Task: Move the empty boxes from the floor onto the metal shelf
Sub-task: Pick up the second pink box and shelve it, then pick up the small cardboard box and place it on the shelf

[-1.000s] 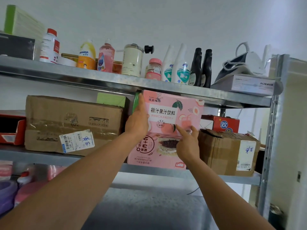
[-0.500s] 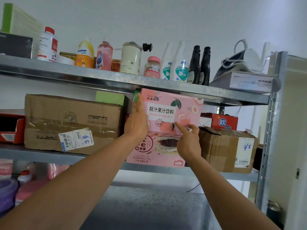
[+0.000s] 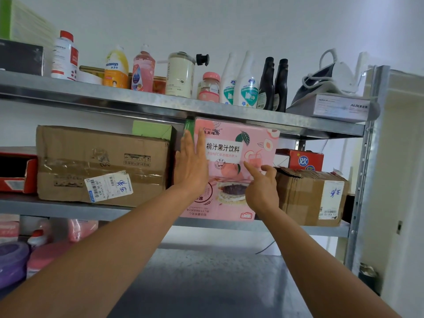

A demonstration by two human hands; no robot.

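A pink juice box (image 3: 243, 145) stands on top of a second pink box (image 3: 224, 207) on the middle level of the metal shelf (image 3: 68, 210). Its top edge sits just under the upper shelf board. My left hand (image 3: 191, 166) lies flat with straight fingers against the upper box's left front edge. My right hand (image 3: 261, 189) is in front of the box's lower right part, index finger stretched toward the box face, other fingers loosely bent. Neither hand grips anything.
A large brown carton (image 3: 101, 164) stands left of the pink boxes and a smaller brown carton (image 3: 309, 196) right of them, with a red box (image 3: 305, 160) behind. Bottles and an iron crowd the top shelf (image 3: 160, 104). A shelf post (image 3: 364, 157) stands at the right.
My left hand has flattened and risen slightly on the box's left edge. My right hand has drawn back a little, its index finger still pointing at the box front.
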